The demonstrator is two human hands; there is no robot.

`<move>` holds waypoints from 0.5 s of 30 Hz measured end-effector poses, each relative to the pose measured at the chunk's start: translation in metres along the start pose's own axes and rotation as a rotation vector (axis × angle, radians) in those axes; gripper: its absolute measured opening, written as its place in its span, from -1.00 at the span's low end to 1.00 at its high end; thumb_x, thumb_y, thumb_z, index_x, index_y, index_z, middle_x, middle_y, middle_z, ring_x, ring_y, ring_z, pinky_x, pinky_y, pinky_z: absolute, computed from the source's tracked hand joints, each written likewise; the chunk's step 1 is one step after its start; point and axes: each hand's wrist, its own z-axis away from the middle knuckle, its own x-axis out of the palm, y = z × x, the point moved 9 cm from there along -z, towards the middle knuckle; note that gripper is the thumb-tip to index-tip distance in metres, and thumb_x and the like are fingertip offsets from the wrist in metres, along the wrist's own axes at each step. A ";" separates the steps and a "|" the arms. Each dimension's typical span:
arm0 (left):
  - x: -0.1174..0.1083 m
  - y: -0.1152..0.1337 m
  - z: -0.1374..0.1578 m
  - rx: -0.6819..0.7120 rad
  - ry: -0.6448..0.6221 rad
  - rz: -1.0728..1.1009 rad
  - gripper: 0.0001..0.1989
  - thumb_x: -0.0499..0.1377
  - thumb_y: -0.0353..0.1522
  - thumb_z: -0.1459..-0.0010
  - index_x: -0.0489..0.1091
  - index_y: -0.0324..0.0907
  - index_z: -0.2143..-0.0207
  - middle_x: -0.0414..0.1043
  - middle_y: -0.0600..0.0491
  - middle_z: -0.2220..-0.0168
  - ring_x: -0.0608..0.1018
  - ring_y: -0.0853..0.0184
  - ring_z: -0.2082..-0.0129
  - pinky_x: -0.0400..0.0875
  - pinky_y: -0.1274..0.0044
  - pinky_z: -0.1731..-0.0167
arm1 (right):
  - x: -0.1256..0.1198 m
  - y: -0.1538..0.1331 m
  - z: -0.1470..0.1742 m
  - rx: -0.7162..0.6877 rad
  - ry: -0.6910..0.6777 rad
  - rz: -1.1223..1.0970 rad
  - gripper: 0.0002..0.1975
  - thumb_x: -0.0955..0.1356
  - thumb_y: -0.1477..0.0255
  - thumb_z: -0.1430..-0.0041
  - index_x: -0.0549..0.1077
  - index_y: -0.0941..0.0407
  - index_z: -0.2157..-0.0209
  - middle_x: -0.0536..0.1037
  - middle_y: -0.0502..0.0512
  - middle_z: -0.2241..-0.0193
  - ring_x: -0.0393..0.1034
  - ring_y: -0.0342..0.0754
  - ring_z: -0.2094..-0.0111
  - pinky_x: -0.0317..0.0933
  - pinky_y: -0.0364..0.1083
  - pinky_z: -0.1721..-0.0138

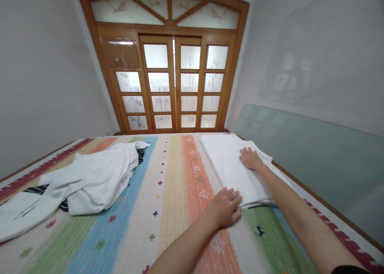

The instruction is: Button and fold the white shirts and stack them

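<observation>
A folded white cloth (220, 156) in several layers lies on the right side of the bed. My right hand (252, 159) rests flat on top of it, fingers spread and palm down. At the cloth's near left corner is my left hand (225, 207), its fingers curled around the edge and the thumb close to them. Part of that corner is hidden behind the fingers. Toward the left of the bed lies a crumpled white garment (99, 174) with dark striped parts, apart from both hands.
A bedspread (144, 194) with coloured stripes and small crosses covers the bed. Along the right wall stands a pale green headboard-like panel (300, 142). Wooden doors (174, 82) with frosted panes close off the far end. Plain walls stand on both sides.
</observation>
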 end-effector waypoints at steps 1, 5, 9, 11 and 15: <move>0.000 0.000 0.000 0.002 0.002 -0.004 -0.70 0.02 -0.32 -0.26 0.33 -0.19 -0.01 0.40 -0.10 -0.06 0.39 0.21 -0.09 0.22 0.33 -0.15 | -0.001 0.001 -0.002 -0.012 0.000 -0.001 -0.45 0.14 0.31 -0.28 0.21 0.20 -0.25 0.07 0.23 -0.33 -0.21 0.21 -0.36 -0.33 0.27 -0.30; 0.001 0.001 0.000 0.019 0.015 -0.008 -0.72 0.02 -0.32 -0.26 0.36 -0.17 0.02 0.42 -0.11 -0.02 0.42 0.19 -0.05 0.26 0.32 -0.10 | -0.001 0.011 -0.008 -0.010 0.003 -0.035 -0.46 0.14 0.32 -0.29 0.19 0.15 -0.26 0.08 0.20 -0.33 -0.21 0.21 -0.36 -0.28 0.29 -0.28; 0.002 0.001 0.000 0.009 0.031 -0.030 -0.72 0.03 -0.32 -0.25 0.36 -0.17 0.03 0.43 -0.10 0.02 0.43 0.18 -0.02 0.27 0.30 -0.07 | 0.000 0.016 -0.013 0.014 0.018 0.009 -0.45 0.08 0.34 -0.33 0.12 0.19 -0.30 0.00 0.25 -0.35 -0.24 0.20 -0.36 -0.27 0.27 -0.28; 0.002 0.002 0.001 0.005 0.033 -0.049 -0.71 0.02 -0.31 -0.25 0.36 -0.19 0.03 0.43 -0.10 0.03 0.43 0.20 -0.01 0.27 0.32 -0.07 | 0.004 0.019 -0.017 0.025 -0.013 0.049 -0.43 0.05 0.32 -0.35 0.09 0.21 -0.32 -0.06 0.26 -0.36 -0.28 0.21 -0.37 -0.26 0.21 -0.29; 0.001 0.003 0.001 0.011 0.029 -0.076 -0.72 0.02 -0.31 -0.26 0.38 -0.20 0.05 0.44 -0.09 0.05 0.44 0.23 0.01 0.28 0.37 -0.06 | 0.015 0.033 -0.032 0.039 -0.029 0.096 -0.41 0.03 0.26 -0.35 0.12 0.21 -0.31 -0.01 0.25 -0.35 -0.17 0.22 -0.35 -0.14 0.20 -0.26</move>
